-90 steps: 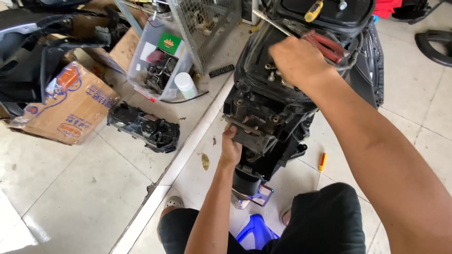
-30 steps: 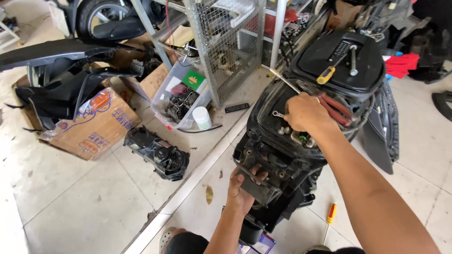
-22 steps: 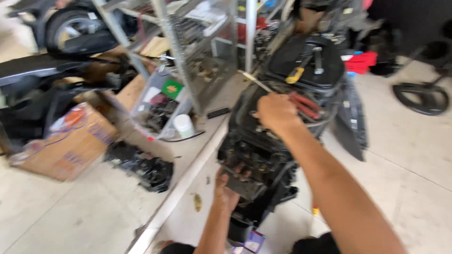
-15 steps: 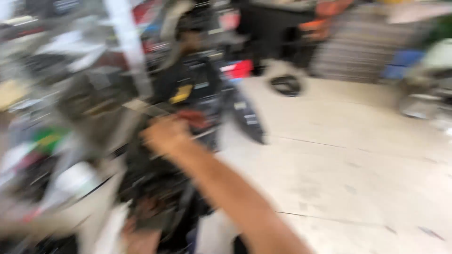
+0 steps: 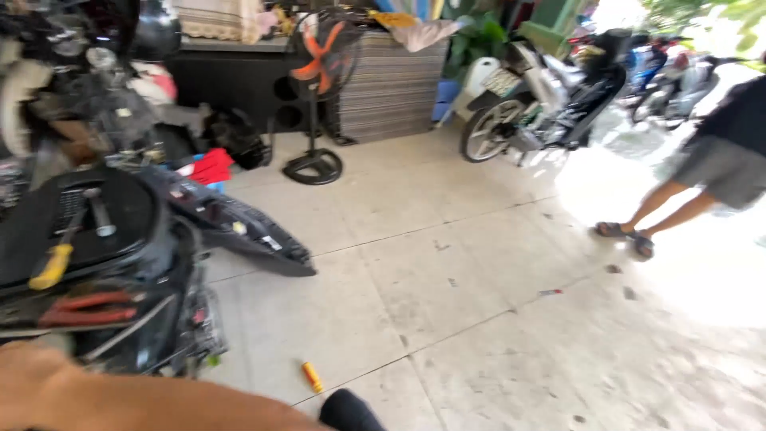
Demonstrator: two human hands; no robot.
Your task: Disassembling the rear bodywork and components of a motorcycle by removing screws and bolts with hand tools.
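Here, only a bare forearm was seen beside the dismantled black scooter body; neither hand's grip could be told. Red-handled pliers and a yellow-handled screwdriver lay upon it, reassembly evidently unfinished.

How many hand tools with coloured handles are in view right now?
3. A yellow-handled screwdriver lies on the black seat panel, red-handled pliers lie just below it, and a small orange-handled tool lies on the concrete floor. Others may be hidden.
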